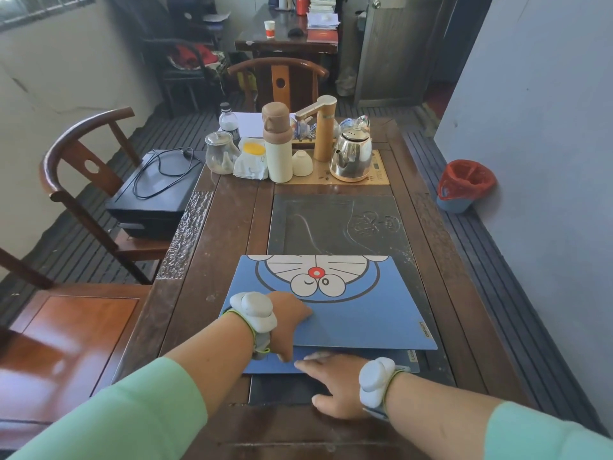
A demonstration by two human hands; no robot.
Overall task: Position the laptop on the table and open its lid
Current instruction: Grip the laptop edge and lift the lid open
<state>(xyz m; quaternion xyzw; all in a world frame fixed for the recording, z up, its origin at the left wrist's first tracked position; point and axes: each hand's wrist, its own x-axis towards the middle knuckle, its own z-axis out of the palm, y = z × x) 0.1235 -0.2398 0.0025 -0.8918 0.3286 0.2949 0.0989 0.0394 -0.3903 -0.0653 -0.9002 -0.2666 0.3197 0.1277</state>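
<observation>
A blue laptop (351, 313) with a cartoon cat face on its lid lies on the near part of the dark wooden table (229, 227). Its lid is lifted a little at the front edge, showing the blue base underneath. My left hand (288, 322) grips the lid's front left corner, thumb under the edge. My right hand (331, 383) rests flat on the front of the base, fingers spread and pointing left.
At the table's far end stand a steel kettle (353, 157), a water dispenser (323, 127), a cream flask (278, 144), a glass jar (219, 152) and cups. A black printer (156, 190) sits on the left chair. A red-lined bin (462, 185) stands on the right.
</observation>
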